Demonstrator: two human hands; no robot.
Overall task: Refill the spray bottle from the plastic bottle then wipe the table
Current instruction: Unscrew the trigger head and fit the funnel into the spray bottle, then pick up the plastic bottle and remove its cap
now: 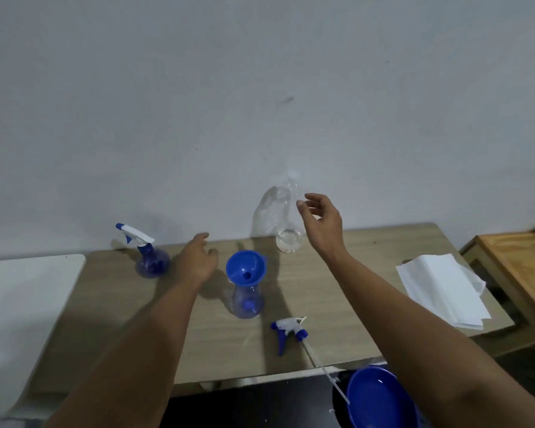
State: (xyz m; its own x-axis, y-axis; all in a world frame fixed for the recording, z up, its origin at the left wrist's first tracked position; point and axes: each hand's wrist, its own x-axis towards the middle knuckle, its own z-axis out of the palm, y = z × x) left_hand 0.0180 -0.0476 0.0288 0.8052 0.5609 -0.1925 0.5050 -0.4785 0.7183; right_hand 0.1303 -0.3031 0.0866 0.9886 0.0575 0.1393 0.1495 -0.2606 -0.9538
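A blue see-through spray bottle [248, 301] stands mid-table without its head, a blue funnel [245, 267] seated in its neck. Its white-and-blue spray head [288, 330] lies on the table in front of it, the dip tube reaching past the front edge. A clear plastic bottle [288, 223] stands upright at the back by the wall, with a little water at its bottom. My right hand [320, 222] hovers just right of it, fingers apart, holding nothing. My left hand [198, 257] is open above the table, left of the funnel.
A second spray bottle [150, 257] with its head on stands at the back left. Folded white paper towels [442, 291] lie at the right. A blue bowl [380, 400] sits below the table's front edge. A white surface [28, 304] adjoins on the left, a wooden frame [516, 264] on the right.
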